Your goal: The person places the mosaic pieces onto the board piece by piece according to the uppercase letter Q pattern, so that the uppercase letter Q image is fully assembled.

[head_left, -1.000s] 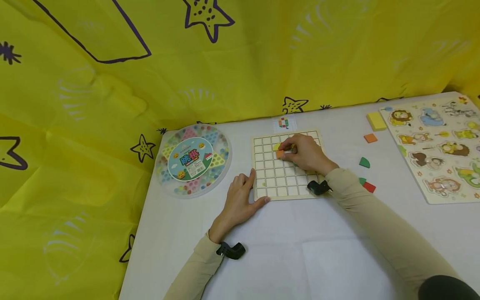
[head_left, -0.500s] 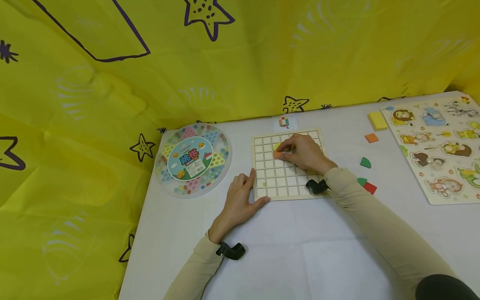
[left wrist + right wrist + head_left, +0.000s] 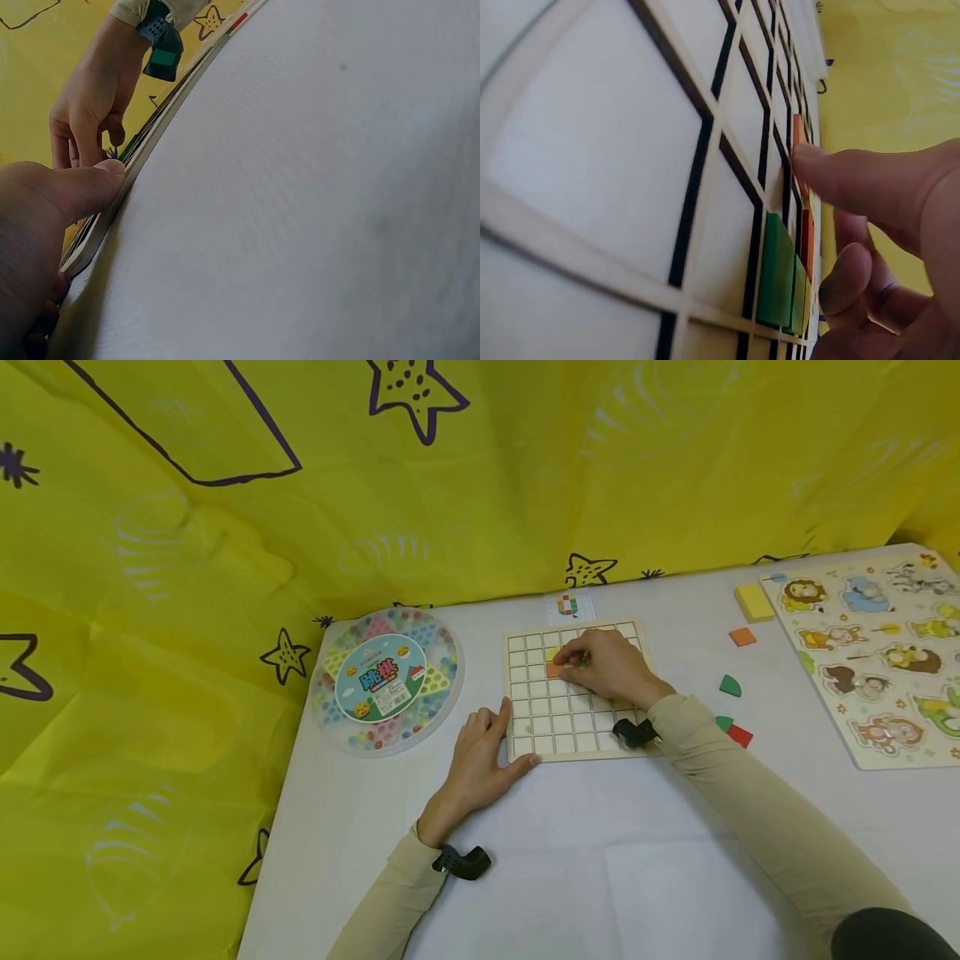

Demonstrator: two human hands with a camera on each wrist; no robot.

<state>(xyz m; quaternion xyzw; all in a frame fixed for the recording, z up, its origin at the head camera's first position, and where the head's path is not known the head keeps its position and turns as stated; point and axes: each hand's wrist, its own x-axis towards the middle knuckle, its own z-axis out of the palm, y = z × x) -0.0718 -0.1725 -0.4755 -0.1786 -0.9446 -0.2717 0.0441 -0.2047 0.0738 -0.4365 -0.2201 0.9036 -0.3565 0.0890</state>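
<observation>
A wooden grid board (image 3: 542, 747) lies on the white table in the head view. At its near left corner my left hand (image 3: 477, 760) holds it, thumb on the near edge and forefinger along the left side. My right hand (image 3: 611, 667) is over the upper part of the grid. Its thumb and forefinger pinch an orange square tile (image 3: 553, 670) sitting in a cell; the thumb (image 3: 821, 169) touches it in the right wrist view. A yellow tile (image 3: 552, 653) is just beyond. Green tiles (image 3: 775, 274) stand in cells below the hand, mostly hidden in the head view.
A pattern card (image 3: 568, 607) lies behind the board. Right of it are a yellow block (image 3: 753, 602), a loose orange tile (image 3: 742, 637), green quarter-round pieces (image 3: 730, 686) and a red tile (image 3: 739, 737). An animal puzzle (image 3: 847, 693) and a round marble game box (image 3: 386, 681) flank the board.
The orange tile has shifted slightly left and now lies flatter in its cell under my right fingers. My left hand stays at the board's corner.
</observation>
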